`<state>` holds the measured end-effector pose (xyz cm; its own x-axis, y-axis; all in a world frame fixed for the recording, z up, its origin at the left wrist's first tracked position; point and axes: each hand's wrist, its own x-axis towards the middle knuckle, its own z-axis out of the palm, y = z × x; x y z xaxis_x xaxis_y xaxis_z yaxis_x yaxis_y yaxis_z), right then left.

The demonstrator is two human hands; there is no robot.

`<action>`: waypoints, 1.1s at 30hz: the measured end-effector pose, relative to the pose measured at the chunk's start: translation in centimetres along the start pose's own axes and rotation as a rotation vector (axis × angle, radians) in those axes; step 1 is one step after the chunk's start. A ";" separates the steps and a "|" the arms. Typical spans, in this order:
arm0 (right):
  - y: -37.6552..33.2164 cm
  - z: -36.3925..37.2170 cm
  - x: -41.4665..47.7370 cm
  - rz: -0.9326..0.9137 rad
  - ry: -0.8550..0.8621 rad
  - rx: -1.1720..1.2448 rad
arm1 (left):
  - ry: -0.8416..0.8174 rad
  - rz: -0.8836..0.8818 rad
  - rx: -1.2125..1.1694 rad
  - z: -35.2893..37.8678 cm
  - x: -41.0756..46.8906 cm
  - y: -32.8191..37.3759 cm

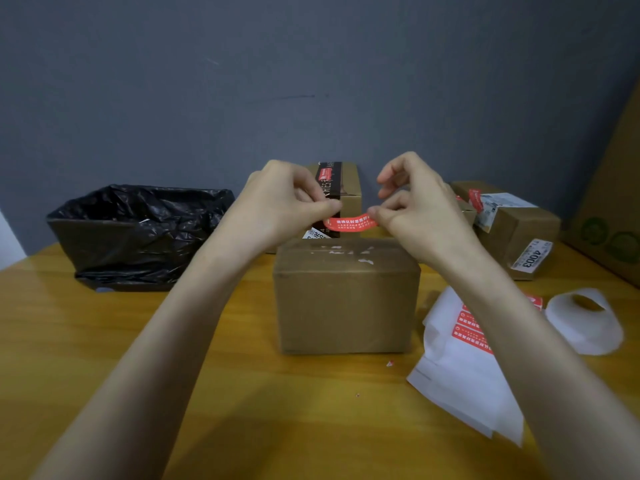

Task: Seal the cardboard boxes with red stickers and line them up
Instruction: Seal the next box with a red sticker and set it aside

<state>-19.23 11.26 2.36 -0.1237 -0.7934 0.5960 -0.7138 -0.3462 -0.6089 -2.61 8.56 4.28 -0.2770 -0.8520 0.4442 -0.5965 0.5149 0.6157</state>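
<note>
A plain cardboard box (346, 299) stands at the middle of the wooden table, flaps shut, white tape scraps on its top. Just above its far edge a red sticker (350, 223) with white print is stretched between my hands. My left hand (284, 202) pinches its left end and my right hand (412, 206) pinches its right end. Behind it stands a taller box (349, 188) with a dark printed band and a red sticker on top. A third box (512, 226) with a red sticker and white labels lies at the back right.
A box lined with a black plastic bag (138, 233) sits at the left. White backing sheets with red stickers (467, 341) lie at the right, beside a white paper roll (585, 317). A large cardboard sheet (613, 202) leans at the far right. A grey wall (311, 81) rises behind.
</note>
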 end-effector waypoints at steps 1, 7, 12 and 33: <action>0.0 -0.1 0.0 0.003 -0.003 0.001 | 0.009 0.000 -0.004 -0.2 0.1 -0.2; 0.3 -0.2 0.2 0.032 0.001 0.049 | -0.007 -0.035 0.010 -0.3 0.3 -1.0; 0.1 -0.3 0.1 -0.010 0.002 0.004 | 0.009 -0.083 -0.119 0.4 0.5 -0.6; 0.6 0.1 0.1 0.219 0.032 0.081 | -0.032 -0.110 -0.074 0.5 0.6 -1.4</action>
<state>-19.62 10.95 1.98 -0.2928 -0.8380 0.4605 -0.6095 -0.2076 -0.7651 -2.29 7.32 3.35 -0.2377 -0.9055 0.3514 -0.5674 0.4231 0.7064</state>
